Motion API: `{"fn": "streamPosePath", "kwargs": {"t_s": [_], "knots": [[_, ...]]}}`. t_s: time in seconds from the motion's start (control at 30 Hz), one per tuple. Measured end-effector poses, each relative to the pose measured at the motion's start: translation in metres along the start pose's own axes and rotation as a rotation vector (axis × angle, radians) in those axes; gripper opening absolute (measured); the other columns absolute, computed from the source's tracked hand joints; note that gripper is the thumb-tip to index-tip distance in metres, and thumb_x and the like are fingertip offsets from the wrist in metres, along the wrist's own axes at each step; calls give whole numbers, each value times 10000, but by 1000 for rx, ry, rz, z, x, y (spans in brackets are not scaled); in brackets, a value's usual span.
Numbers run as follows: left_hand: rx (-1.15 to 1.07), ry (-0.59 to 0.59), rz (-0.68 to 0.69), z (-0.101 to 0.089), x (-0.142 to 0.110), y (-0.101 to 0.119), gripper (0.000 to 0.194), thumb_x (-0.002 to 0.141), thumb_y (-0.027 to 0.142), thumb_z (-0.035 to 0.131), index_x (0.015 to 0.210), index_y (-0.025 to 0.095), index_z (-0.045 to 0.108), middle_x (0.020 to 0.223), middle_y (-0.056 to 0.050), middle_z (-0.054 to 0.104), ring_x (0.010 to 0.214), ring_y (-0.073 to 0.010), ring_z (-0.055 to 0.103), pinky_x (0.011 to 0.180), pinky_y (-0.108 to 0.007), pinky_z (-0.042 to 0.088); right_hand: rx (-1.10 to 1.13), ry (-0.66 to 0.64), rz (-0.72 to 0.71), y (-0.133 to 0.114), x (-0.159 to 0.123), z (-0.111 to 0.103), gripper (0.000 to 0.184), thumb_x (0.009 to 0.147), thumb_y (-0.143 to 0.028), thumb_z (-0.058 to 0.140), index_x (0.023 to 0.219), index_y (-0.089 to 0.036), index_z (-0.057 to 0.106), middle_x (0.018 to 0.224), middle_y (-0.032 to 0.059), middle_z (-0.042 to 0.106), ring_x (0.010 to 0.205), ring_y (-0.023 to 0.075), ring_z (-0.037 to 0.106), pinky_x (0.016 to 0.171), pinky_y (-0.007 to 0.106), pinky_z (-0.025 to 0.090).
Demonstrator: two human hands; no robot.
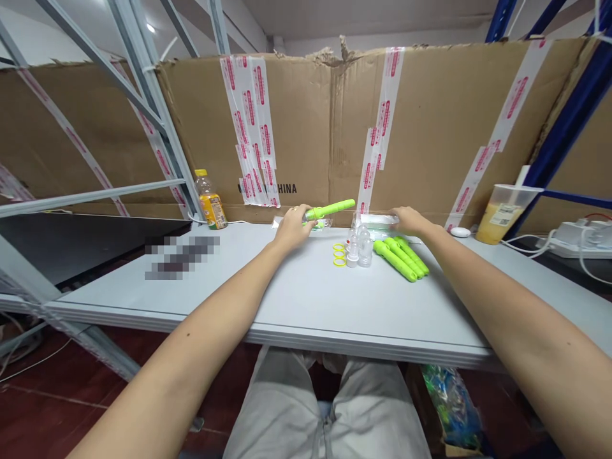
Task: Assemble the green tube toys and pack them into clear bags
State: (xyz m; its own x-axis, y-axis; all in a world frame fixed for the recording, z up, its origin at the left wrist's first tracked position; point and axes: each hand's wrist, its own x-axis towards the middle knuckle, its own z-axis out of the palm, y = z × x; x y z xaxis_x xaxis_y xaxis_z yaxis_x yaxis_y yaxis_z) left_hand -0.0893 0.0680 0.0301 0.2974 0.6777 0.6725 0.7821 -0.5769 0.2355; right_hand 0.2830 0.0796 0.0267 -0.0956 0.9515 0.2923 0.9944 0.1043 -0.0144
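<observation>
My left hand has its fingers clamped on a bright green plastic tube, raised above the far side of the grey table. My right hand meets a clear plastic packet; I cannot tell whether its fingers grip. I judge the step as handling both pieces; moving them calls for clearance around the clear bottle and yellow rings. Three green tubes lie right. Far right, a translucent cup contains orange drink; far left, the yellow-capped bottle's fill is unclear.
</observation>
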Motion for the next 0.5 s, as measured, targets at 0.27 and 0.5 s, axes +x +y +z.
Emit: {"fn": "streamPosePath", "kwargs": {"t_s": [0.27,0.5], "knots": [[-50,-9,11,4,-1,10,303,851,286,633,1144,224,588,1142,-80,677,1112,-270,580,930,-408,460,-56,-44,50,12,8,4,595,776,-423,725,1294,-154,607,1257,181,663,1191,372,508,937,429,420],[-57,-7,7,3,-2,14,296,853,276,631,1141,221,587,1144,-78,673,1113,-269,575,929,-407,458,-41,-47,87,15,2,2,788,742,-583,715,1381,-148,558,1313,187,628,1247,415,470,983,492,405]]}}
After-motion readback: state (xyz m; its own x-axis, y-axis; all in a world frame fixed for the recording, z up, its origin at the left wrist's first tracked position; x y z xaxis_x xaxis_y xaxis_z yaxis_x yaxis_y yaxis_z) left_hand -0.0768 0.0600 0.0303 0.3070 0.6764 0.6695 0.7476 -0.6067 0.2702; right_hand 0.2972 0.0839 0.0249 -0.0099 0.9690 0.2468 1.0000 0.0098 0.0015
